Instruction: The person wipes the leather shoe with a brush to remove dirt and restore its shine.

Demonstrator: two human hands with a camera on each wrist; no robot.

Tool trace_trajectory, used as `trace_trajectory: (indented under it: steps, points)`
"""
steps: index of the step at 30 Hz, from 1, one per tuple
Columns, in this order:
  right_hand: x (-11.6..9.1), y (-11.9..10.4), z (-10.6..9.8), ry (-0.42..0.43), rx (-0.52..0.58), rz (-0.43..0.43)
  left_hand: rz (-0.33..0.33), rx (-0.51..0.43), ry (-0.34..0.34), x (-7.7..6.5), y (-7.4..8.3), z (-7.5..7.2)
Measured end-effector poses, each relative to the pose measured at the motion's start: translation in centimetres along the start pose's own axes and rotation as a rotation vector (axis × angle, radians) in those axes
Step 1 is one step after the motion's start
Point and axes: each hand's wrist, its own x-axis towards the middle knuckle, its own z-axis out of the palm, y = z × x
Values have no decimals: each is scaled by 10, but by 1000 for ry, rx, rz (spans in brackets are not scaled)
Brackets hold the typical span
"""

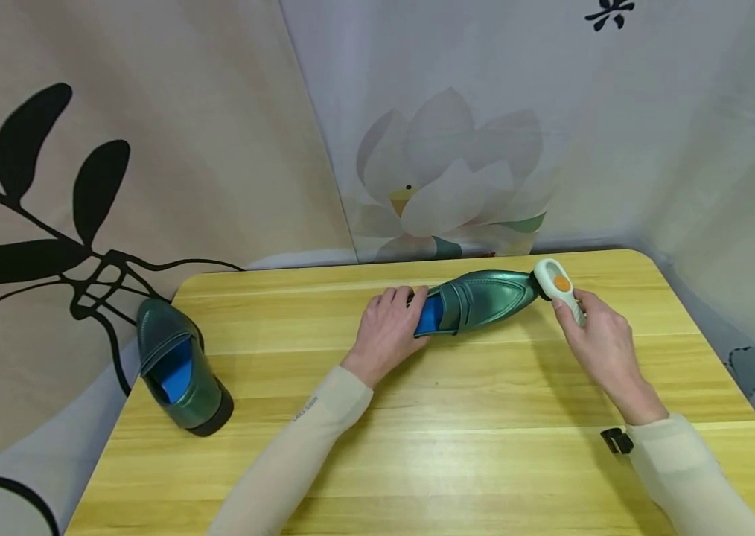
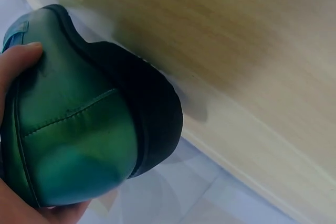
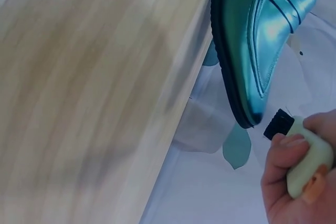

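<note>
My left hand [image 1: 387,327] grips a metallic green loafer [image 1: 494,298] by its heel end, with the toe pointing right. Thumb and fingers wrap the heel's upper edge in the left wrist view, where the black heel block [image 2: 157,108] faces the table. A blue insole [image 1: 429,314] shows inside the shoe. In my right hand [image 1: 601,342] is a small white brush [image 1: 557,284] with an orange button and black bristles [image 3: 279,124]. Those bristles are right at the loafer's toe in the head view; a small gap shows between them in the right wrist view.
A second green loafer [image 1: 190,368] stands at the table's left edge, its toe toward the back. The wooden table [image 1: 444,461] backs onto a printed curtain [image 1: 217,134] with dark leaves and a pale flower. A black clip [image 1: 616,441] sits by the right cuff.
</note>
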Motion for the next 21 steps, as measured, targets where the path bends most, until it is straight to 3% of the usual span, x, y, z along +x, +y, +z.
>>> trace_trajectory:
  steps: [8,12,17,21]
  points:
    - [5,-10,19,44,-23,-47,32,36,41,-9,3,3]
    - [8,-29,35,70,-30,-143,57,53,76,-13,4,7]
    - [7,-56,53,22,-41,-250,60,72,99,-18,6,9]
    - [8,-60,46,-16,-53,-219,56,87,99,-19,7,9]
